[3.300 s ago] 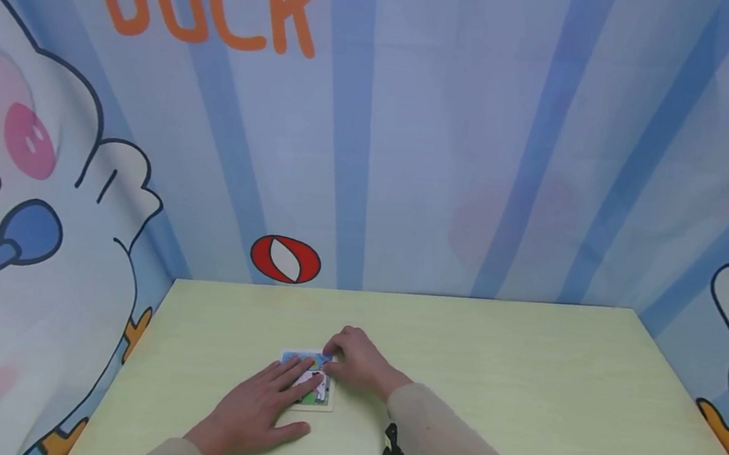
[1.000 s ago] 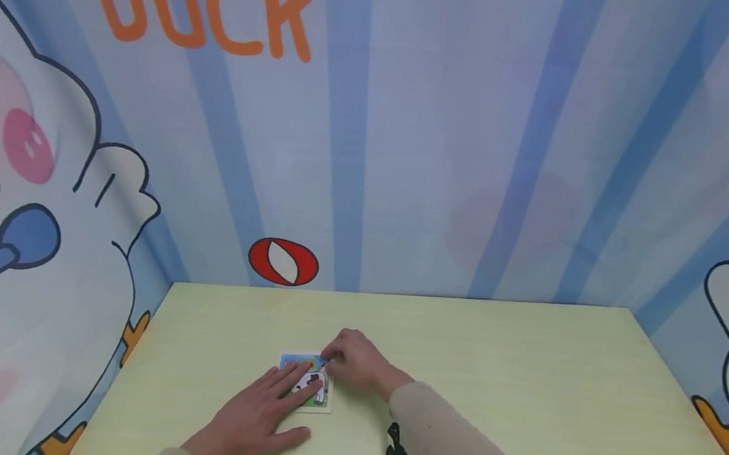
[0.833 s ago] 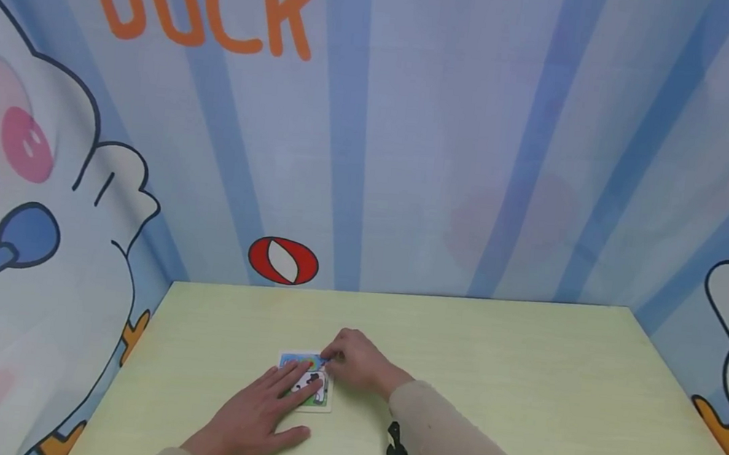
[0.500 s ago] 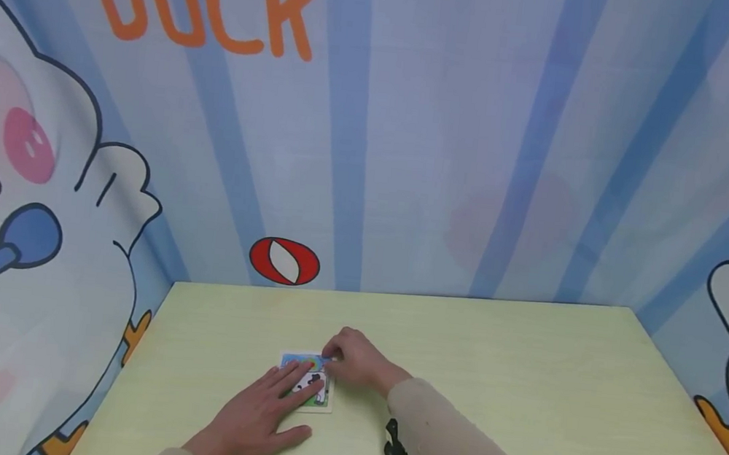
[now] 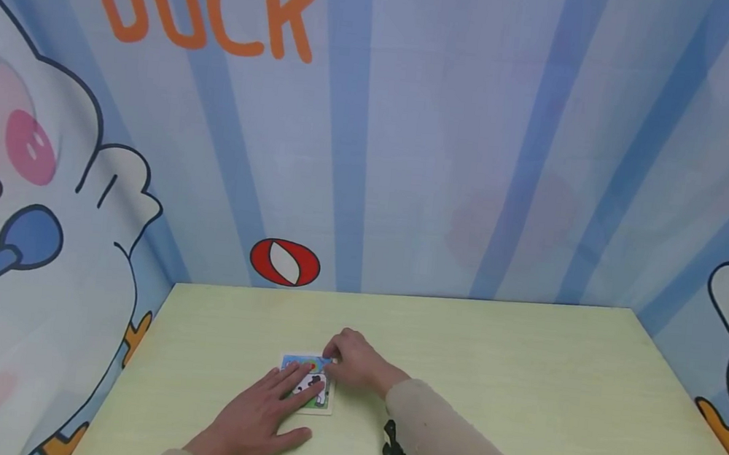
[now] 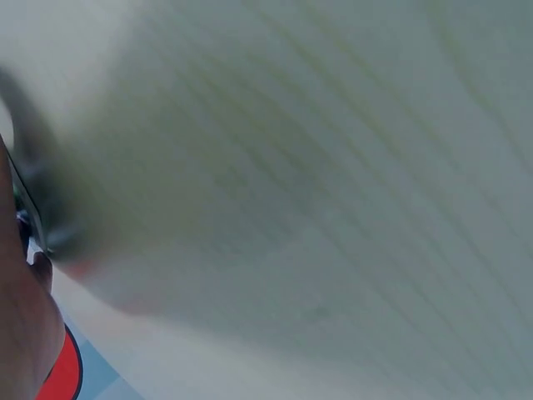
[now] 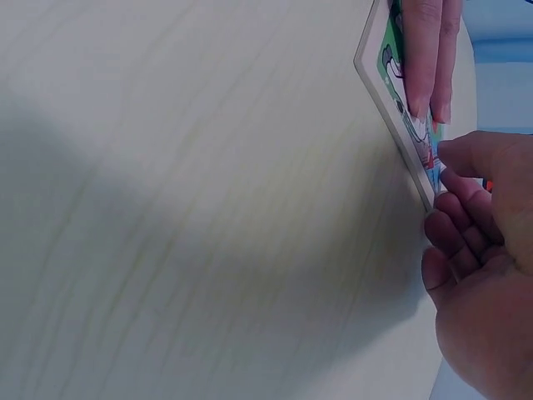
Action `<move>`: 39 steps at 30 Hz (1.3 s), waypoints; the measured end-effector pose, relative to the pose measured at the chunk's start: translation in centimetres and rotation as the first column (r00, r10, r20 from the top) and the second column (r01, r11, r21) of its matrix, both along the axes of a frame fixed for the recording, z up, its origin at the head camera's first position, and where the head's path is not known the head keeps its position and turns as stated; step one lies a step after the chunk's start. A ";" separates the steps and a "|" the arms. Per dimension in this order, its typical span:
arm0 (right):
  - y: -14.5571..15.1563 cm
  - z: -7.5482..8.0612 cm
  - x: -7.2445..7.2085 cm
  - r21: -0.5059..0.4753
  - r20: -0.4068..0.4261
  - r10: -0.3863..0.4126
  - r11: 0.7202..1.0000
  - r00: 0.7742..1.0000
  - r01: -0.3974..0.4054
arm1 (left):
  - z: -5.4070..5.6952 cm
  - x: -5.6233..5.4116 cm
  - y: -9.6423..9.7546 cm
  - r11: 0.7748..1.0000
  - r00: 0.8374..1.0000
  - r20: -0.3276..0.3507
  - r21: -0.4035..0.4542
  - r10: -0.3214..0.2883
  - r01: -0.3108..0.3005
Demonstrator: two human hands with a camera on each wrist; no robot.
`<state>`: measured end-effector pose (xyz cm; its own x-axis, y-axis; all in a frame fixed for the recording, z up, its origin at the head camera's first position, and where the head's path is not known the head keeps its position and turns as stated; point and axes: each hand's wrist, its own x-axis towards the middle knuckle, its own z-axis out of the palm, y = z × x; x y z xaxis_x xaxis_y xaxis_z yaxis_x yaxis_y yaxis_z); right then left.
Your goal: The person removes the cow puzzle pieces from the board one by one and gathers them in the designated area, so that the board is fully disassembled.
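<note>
A small flat picture puzzle [image 5: 320, 402], with a black-and-white cow on green and blue, lies on the table. My left hand [image 5: 257, 416] rests flat across its left part, fingers spread, hiding much of the picture. At the top right corner, the thumb and bent fingers of my right hand [image 5: 358, 361] pinch the puzzle's edge. In the right wrist view the puzzle [image 7: 390, 79] appears as a thin pale-edged board; whether a loose piece sits under my right fingertips is hidden. Only a strip of my left hand [image 6: 29, 333] enters the left wrist view.
The pale wood-grain table [image 5: 489, 371] spreads around the puzzle. A striped blue backdrop [image 5: 411, 151] with cartoon ducks and a red ball print rises behind it. A black clip-like object [image 5: 393, 446] sits by my right sleeve.
Both hands stay at the same places on the puzzle. My right fingertips shift only very slightly at the corner, and the head view drifts a little.
</note>
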<state>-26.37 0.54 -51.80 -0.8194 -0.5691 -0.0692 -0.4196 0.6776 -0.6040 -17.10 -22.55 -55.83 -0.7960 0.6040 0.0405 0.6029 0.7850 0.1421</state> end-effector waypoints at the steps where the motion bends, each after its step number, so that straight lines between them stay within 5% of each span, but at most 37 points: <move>1: 0.0 -0.1 0.0 -0.001 0.001 -0.002 1.000 1.000 0.002 | 0.0 0.0 0.0 1.000 1.000 -0.002 0.001 -0.001 0.001; 30: 0.1 -0.2 -0.3 -0.012 -0.014 0.011 1.000 1.000 -0.011 | 0.7 0.2 0.1 1.000 1.000 0.013 0.011 0.004 -0.004; 39: 0.3 -0.5 -0.4 -0.010 -0.035 0.022 1.000 0.999 -0.022 | 1.0 0.1 0.2 1.000 0.996 0.085 0.006 -0.001 0.000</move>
<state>-26.82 0.80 -52.32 -0.8084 -0.5876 -0.0352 -0.4551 0.6617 -0.5958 -17.04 -22.32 -54.83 -0.7965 0.6041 -0.0233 0.5888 0.7838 0.1973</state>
